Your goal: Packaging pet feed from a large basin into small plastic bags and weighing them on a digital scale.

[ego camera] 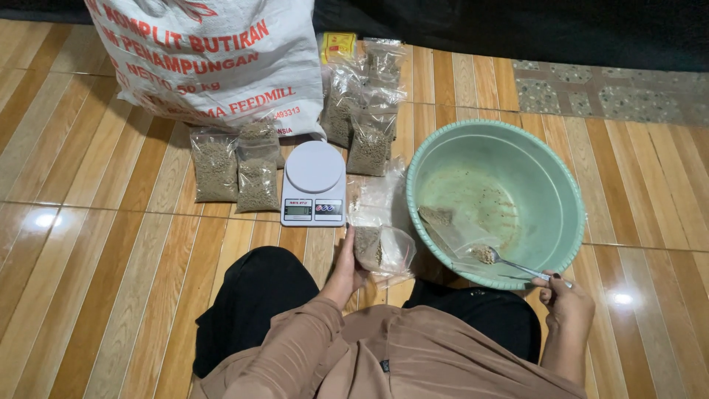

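My left hand (345, 267) grips a small clear plastic bag (378, 250) partly filled with brown pellets, held just left of a large green basin (550, 174). My right hand (563, 298) holds a metal spoon (509, 262) by its handle at the basin's near rim. The spoon's bowl carries a small heap of pellets inside the basin. A few pellets and a clear bag lie on the basin's bottom. A white kitchen scale (314, 182) stands on the floor in front of my left hand.
Filled pellet bags (236, 171) lie left of the scale, and more filled bags (363, 103) are stacked behind it. A big white feed sack (210, 59) stands at the back. My knees in dark trousers (255, 295) rest on the striped wood-pattern floor.
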